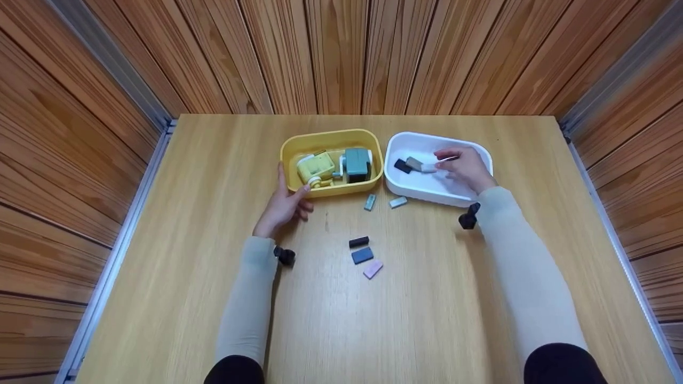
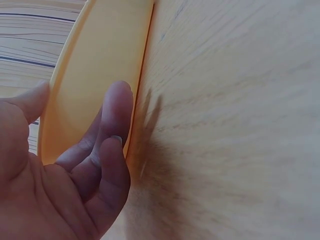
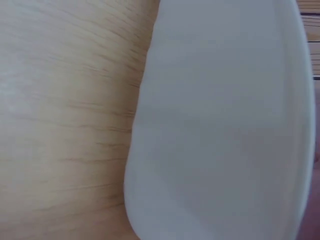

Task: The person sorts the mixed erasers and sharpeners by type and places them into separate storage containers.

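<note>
Yellow tub (image 1: pixel 333 140), left: a person's left hand (image 1: pixel 285 205) rests at its near corner, thumb and forefinger spread. At right, in the white tub (image 1: pixel 427 192), black (image 1: pixel 403 166), grey (image 1: pixel 413 163) and white blocks (image 1: pixel 428 167) line up sideways toward the nearer right hand (image 1: pixel 465 166); the white sits at its fingertips, whether pinched cannot be told.
</note>
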The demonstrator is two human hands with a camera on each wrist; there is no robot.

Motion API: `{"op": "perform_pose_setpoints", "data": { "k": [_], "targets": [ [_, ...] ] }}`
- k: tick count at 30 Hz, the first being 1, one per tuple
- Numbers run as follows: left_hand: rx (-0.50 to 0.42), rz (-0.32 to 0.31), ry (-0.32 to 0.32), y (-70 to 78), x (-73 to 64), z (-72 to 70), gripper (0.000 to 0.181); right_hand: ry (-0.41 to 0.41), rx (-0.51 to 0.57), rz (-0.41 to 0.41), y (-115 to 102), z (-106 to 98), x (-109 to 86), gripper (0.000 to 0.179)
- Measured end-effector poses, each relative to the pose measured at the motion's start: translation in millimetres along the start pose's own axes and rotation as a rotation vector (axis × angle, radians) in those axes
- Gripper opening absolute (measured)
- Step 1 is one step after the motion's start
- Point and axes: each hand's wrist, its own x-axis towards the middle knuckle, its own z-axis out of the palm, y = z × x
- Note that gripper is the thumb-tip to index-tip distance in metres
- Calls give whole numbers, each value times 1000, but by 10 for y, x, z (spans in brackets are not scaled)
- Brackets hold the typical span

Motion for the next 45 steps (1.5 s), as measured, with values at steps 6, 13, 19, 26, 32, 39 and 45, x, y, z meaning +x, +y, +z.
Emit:
{"op": "perform_pose_setpoints", "data": {
  "k": [6, 13, 19, 26, 32, 39, 45],
  "targets": [
    [4, -5, 8, 13, 15, -1, 96, 5, 9, -38, -60, -22, -46, 42],
    [-19, 22, -6, -4, 14, -2, 95, 24, -34, -104, -159, -13, -126, 42],
    [-24, 17, -4, -23, 19, -2, 96, 15, -41, -169, -275, 4, -249, 42],
    [-14, -2, -5, -19, 35, 11, 96, 22, -47, -255, -375, 44, -434, 40],
    [-9, 7, -1, -5, 16, 1, 95, 20, -42, -314, -432, 135, -615, 39],
    [-13, -4, -17, -8, 7, -20, 95, -22, -11, -384, -577, 270, -925, 37],
    [-12, 4, -17, -31, 23, -16, 95, -76, -19, -448, -711, 403, -1194, 34]
  ]
}}
